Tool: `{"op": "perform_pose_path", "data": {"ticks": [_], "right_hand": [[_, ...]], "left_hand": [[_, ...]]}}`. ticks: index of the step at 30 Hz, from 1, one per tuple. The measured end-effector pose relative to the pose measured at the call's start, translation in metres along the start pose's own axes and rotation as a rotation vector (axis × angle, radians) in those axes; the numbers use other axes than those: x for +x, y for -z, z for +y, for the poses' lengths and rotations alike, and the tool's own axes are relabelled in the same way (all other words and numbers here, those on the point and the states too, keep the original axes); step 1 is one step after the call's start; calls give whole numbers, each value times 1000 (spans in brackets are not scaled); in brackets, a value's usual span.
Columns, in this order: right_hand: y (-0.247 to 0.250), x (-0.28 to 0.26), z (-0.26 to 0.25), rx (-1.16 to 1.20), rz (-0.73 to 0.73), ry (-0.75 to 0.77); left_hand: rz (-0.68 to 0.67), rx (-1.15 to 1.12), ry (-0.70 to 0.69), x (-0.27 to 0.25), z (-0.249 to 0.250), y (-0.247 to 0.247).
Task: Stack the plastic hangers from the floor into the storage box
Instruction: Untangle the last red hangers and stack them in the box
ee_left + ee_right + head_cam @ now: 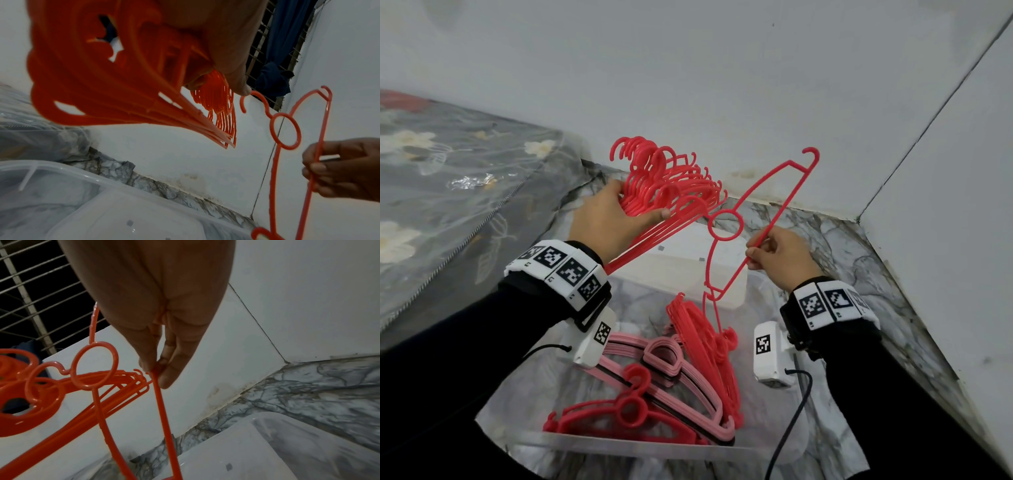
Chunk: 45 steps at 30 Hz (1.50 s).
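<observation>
Left hand (606, 226) clamped round the red bundle (667, 185) at eleven o'clock; right hand (777, 257) pinches a single hanger (726, 224) above the storage box (619, 445). Hooks could snag, spilling the bundle.

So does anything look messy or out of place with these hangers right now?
Mildly. In the clear storage box, the pink hangers lie flat, but a red batch leans on edge across them. The left hand's bundle is fanned out, hooks misaligned. Nothing looks broken.

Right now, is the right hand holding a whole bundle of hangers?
No, the right hand pinches a single red hanger; the bundle is in the left hand.
</observation>
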State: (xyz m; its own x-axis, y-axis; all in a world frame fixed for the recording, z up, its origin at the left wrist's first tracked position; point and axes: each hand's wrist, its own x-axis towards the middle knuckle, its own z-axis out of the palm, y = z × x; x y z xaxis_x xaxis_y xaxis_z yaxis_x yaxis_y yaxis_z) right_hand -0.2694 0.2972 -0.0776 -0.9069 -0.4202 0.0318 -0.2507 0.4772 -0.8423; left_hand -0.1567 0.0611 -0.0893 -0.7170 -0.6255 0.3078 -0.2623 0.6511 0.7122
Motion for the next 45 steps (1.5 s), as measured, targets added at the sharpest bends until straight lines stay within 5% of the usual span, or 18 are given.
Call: {"op": "perform_pose_path", "data": {"ticks": [7, 17, 23, 26, 36, 45], "right_hand": [[-18, -4, -10, 64, -68, 124], [-26, -7, -11, 411, -154, 14], [-29, -9, -12, 585, -135, -106], [-32, -13, -9, 420, -230, -151], [-97, -35, 63, -696, -670, -111], [-150, -33, 76, -600, -895, -196]], "left_hand": [[-216, -68, -11, -20, 11, -19], [-179, -289, -50, -30, 25, -33], [-164, -233, -69, -28, 23, -31], [-177, -224, -66, -26, 21, -30], [-175, -396, -34, -19, 19, -27], [-209, -457, -48, -21, 21, -27]]}}
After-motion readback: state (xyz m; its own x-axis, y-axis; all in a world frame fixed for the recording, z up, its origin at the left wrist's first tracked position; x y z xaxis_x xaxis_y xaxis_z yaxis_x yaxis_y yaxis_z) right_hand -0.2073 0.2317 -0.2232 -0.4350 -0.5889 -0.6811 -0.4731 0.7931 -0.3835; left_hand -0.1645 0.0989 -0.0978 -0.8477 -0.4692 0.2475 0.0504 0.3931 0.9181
